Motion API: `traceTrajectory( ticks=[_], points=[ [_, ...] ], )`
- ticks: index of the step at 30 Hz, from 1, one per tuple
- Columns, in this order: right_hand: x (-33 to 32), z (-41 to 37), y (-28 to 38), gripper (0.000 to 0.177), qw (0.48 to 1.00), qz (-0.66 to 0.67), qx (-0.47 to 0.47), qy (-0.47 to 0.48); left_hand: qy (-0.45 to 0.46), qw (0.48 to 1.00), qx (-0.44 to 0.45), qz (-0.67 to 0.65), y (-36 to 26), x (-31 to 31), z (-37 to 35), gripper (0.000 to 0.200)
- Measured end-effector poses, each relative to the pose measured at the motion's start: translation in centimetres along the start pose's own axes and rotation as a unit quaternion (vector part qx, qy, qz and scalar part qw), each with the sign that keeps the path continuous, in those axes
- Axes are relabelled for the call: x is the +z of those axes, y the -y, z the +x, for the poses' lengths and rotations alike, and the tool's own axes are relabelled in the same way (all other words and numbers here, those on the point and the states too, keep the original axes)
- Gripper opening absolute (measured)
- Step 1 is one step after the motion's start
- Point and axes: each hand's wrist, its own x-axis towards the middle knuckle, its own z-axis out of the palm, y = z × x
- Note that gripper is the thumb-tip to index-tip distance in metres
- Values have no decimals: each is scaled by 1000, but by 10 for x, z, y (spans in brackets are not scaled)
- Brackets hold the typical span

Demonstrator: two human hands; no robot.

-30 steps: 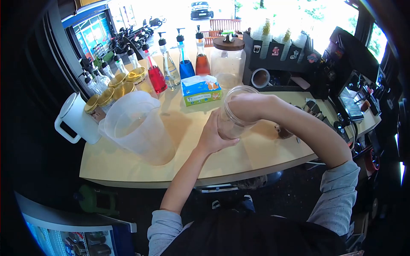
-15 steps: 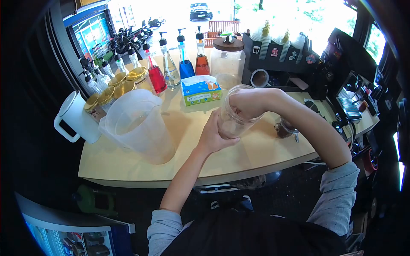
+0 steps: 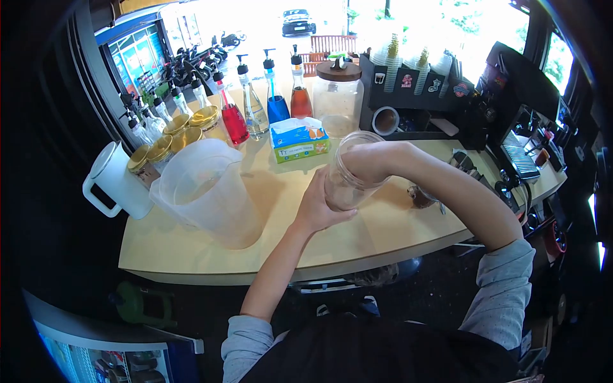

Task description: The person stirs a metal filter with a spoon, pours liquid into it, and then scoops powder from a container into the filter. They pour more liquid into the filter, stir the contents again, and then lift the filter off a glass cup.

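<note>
Clear, round wide-mouth jar point(image 3: 347, 193), see-through walls, ringed rim, open at the top. Mouth up, leaning slightly right in view, at the middle of the wooden counter point(image 3: 306, 252). Can't tell if base touches it.

Single view: camera on my head, facing forward and down. Wide, bowed picture; dark rounded corners. My torso point(image 3: 377, 354) nearest, along bottom edge. My left hand point(image 3: 316, 209) and right hand point(image 3: 363, 159) near frame centre, close, seen from above. Counter point(image 3: 348, 246) spans middle. Farthest: parked car point(image 3: 298, 23) outside, top edge.
</note>
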Motion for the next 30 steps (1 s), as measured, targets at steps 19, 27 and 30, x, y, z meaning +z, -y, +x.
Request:
traceTrajectory(
  ticks=[19,27,30],
  points=[
    [-9,-10,-11,13,996,44,-65,-43,-4,999,13,-30,-2,0,3,101],
    [-34,-39,-17,22,982,152,-47,-104,-16,1000,-23,-1,1,0,2,100],
    [-37,-46,-25,24,972,172,-65,-144,-26,999,-11,-25,2,1,3,100]
  ],
)
